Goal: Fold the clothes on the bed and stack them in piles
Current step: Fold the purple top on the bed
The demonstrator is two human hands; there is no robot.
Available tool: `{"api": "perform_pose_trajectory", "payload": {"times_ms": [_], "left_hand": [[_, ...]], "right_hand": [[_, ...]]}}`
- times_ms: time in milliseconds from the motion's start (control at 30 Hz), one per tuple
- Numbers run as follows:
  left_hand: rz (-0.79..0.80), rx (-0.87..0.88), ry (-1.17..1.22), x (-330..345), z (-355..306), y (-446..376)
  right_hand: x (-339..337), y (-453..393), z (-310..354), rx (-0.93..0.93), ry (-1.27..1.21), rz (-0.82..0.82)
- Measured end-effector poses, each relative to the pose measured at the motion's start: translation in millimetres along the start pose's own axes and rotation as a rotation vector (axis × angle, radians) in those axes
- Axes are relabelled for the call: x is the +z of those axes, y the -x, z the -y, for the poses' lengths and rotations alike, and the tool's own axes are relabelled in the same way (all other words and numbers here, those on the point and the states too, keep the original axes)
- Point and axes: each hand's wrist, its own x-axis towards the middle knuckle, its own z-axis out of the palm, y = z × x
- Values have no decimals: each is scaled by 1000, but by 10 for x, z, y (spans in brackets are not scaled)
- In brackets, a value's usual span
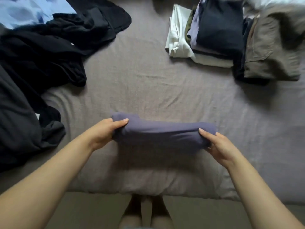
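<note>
A folded purple-blue garment is held just above the near part of the bed. My left hand grips its left end with the thumb on top. My right hand grips its right end the same way. A pile of folded clothes with a dark navy piece on top lies at the far right. Beside it lies a second pile with a folded brown-grey garment on top. A heap of unfolded black clothes covers the left side of the bed.
A light blue garment lies at the far left corner behind the black heap. The bed's near edge runs across the bottom, with floor and my feet below it. Grey sheet shows in the middle of the bed.
</note>
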Motion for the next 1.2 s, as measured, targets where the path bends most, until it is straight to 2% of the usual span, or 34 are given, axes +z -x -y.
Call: {"api": "perform_pose_trajectory", "payload": {"times_ms": [100, 167, 300, 433, 533, 633, 700, 767, 867, 900, 933, 967, 1000, 1067, 1133, 1200], "left_hand": [[-83, 99, 49, 64, -295, 98], [-62, 177, 97, 75, -456, 151], [-148, 266, 98, 60, -366, 162], [-286, 226, -106, 138, 329, 17], [-409, 157, -238, 146, 935, -114], [-502, 166, -246, 171, 1137, -141], [-529, 176, -252, 177, 1116, -169], [-601, 150, -245, 164, 1068, -246], [-780, 52, -229, 194, 962, -296], [-840, 65, -297, 245, 917, -277], [-881, 160, -429, 307, 887, -245], [-881, 329, -588, 382, 861, -209], [-815, 521, -732, 474, 854, -173], [-487, 783, -934, 703, 892, -92], [-149, 758, -1117, 942, 959, -20], [21, 614, -1197, 1076, 1076, 3]], "right_hand": [[95, 158, 343, -148, 1, 28], [122, 227, 491, -259, -32, 44], [72, 196, 361, -305, -63, -25], [-108, -96, -380, -193, 232, -222], [-206, -208, -940, -74, 460, -282], [-168, -229, -1081, -40, 564, -417], [-136, -257, -1042, -46, 555, -542], [-101, -306, -1009, -11, 523, -585], [8, -373, -1005, 66, 476, -557], [45, -395, -983, 104, 414, -534], [88, -404, -942, 138, 335, -499], [119, -409, -903, 165, 261, -462], [156, -390, -852, 181, 214, -440], [222, -282, -731, 129, 253, -450], [334, -138, -617, -51, 428, -490], [560, 52, -531, -273, 531, -448]]}}
